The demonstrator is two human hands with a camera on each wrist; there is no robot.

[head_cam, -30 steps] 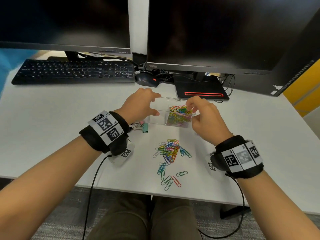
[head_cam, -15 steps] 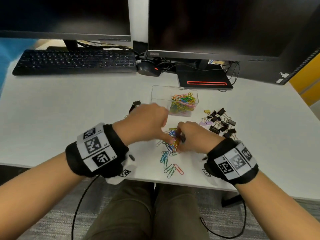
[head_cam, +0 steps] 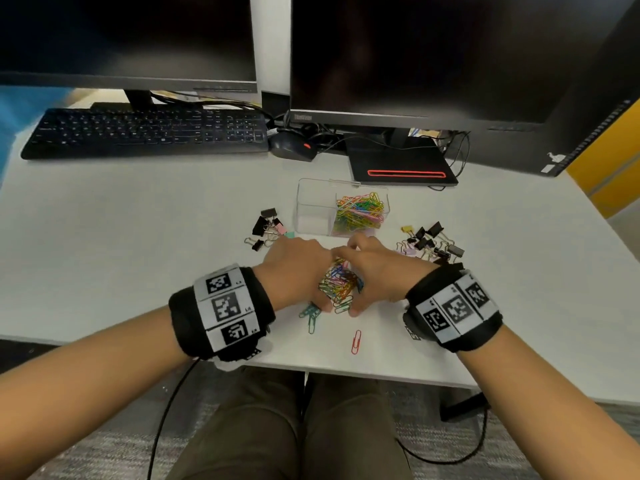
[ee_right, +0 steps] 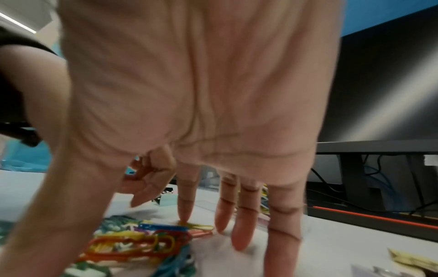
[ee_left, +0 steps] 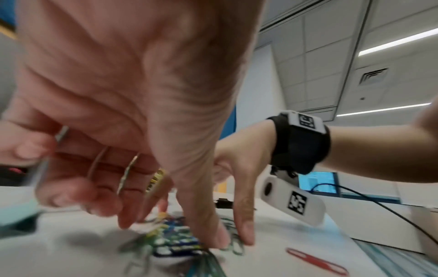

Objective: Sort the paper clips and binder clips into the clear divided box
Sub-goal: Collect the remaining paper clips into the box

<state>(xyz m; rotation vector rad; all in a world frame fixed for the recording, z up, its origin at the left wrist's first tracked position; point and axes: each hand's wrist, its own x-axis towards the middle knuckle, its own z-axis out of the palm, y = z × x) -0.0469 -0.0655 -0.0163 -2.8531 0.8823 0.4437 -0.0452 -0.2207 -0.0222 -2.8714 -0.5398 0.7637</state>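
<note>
A heap of coloured paper clips (head_cam: 337, 285) lies on the white desk between my two hands. My left hand (head_cam: 304, 271) stands on its left side, thumb and fingertips down on the desk against the clips (ee_left: 175, 238). My right hand (head_cam: 370, 271) walls in the right side, its straight fingers (ee_right: 184, 206) touching the desk beside the clips (ee_right: 132, 243). Neither hand has lifted anything. Behind them the clear divided box (head_cam: 311, 202) holds many paper clips (head_cam: 360, 209) in its right compartment; the left one looks bare. Binder clips lie left (head_cam: 266, 226) and right (head_cam: 429, 242) of the box.
A red paper clip (head_cam: 356, 341) and a few teal ones (head_cam: 311, 317) lie loose near the desk's front edge. Keyboard (head_cam: 145, 133), mouse (head_cam: 292, 147), a black monitor base (head_cam: 401, 164) and two monitors stand at the back.
Both hands came back from the box to the loose paper clips. They now cup the heap from both sides, and it is bunched tighter than before.
</note>
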